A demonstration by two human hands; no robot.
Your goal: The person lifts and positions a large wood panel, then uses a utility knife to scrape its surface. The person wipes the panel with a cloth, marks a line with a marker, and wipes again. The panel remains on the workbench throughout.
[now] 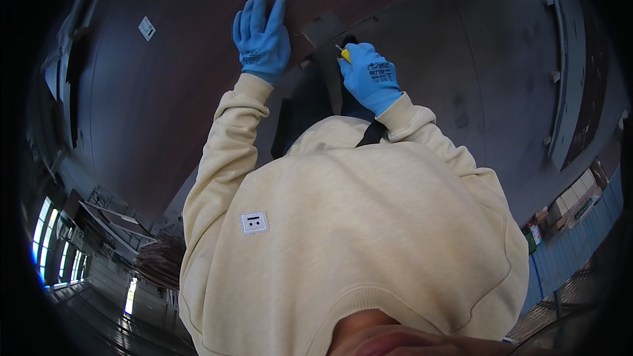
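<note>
My left hand, in a blue work glove, lies flat with its fingers stretched out on a large dark reddish-brown board. It holds nothing. To the right, past the board's edge, my right hand in a matching glove is closed around a small yellow tool. A thin metal tip sticks out of that tool, pointing up and left; most of its body is hidden in my fist, so its exact kind is unclear. Near the tip, between my hands, a small greyish rectangular piece sits at the board's edge.
A white label is stuck on the board's left part. Along the far right a long panel rests beside several small blocks. Brown sheets are piled at the lower left. Boxes stand by a blue wall at the lower right.
</note>
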